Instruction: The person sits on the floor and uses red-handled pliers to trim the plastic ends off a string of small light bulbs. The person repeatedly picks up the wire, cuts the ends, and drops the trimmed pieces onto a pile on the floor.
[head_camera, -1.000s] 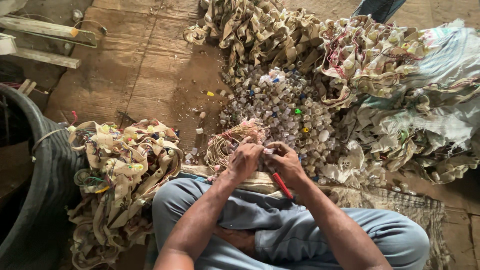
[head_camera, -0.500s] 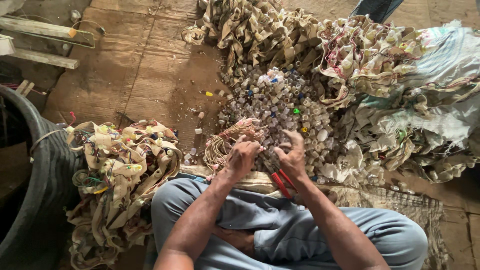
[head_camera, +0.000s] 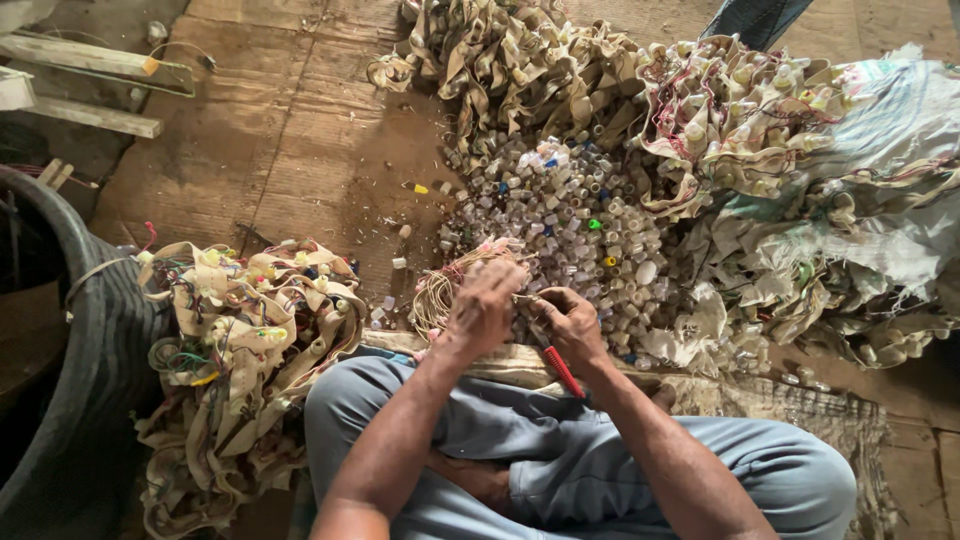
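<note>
- I see the left hand (head_camera: 485, 305) closed on a bundle of thin wires (head_camera: 445, 290), held just above the floor in front of the knees.
- The right hand (head_camera: 568, 325) is closed around a tool with red handle (head_camera: 562, 371); I think pliers or cutters, but tip is hidden between the hands, so I cannot tell exactly.
- Both hands are touching each other at the wire bundle, approx. over the near edge of the cap pile.
- Done so far, as I judge: a big pile of small plastic sockets (head_camera: 570, 215), mostly white-grey w/ a few blue, green and yellow ones, lies on the floor just beyond the hands. It looks like pieces already taken off.
- At the person's left, a heap of beige strips (head_camera: 240, 340) w/ coloured wires and sockets on them lies beside a dark round tub (head_camera: 90, 330).
- Further away, more heaps of the same strips (head_camera: 520, 70) and a heap on a pale woven sack (head_camera: 880, 130) at the right; many sockets sit there too.
- What is left, in my opinion: a lot. The strip heaps are much bigger than the loose pile, so work is maybe at an early-to-middle stage.
- Floor is brown cardboard sheet (head_camera: 260, 150), w/ small scraps on it.
</note>
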